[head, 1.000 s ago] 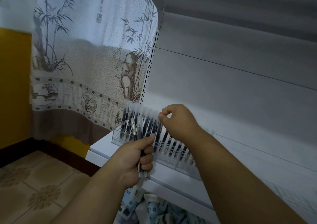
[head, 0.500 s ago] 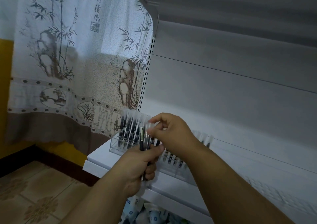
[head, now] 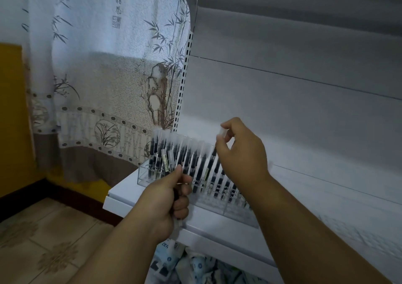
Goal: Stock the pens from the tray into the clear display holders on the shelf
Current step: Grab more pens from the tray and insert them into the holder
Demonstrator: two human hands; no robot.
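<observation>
A clear display holder (head: 145, 176) stands at the left end of the white shelf (head: 121, 194), filled with several upright black pens with frosted caps (head: 189, 157). My left hand (head: 165, 199) grips a small bunch of pens (head: 167, 161) in front of the holder, their caps pointing up. My right hand (head: 241, 151) is raised over the row's right part and pinches one pen by its frosted cap (head: 222, 132); the pen's dark body hangs down behind my fingers. The tray is out of view.
A bamboo-print curtain (head: 104, 77) hangs left of the shelf's slotted upright (head: 183, 81). The grey back panel (head: 293, 109) rises behind the holder. Blue-and-white packets (head: 195, 264) fill the space under the shelf. Tiled floor (head: 43, 240) lies at lower left.
My right hand has taken one pen from the bunch in my left hand and lifted it up and to the right, over the holder. My left hand stayed put.
</observation>
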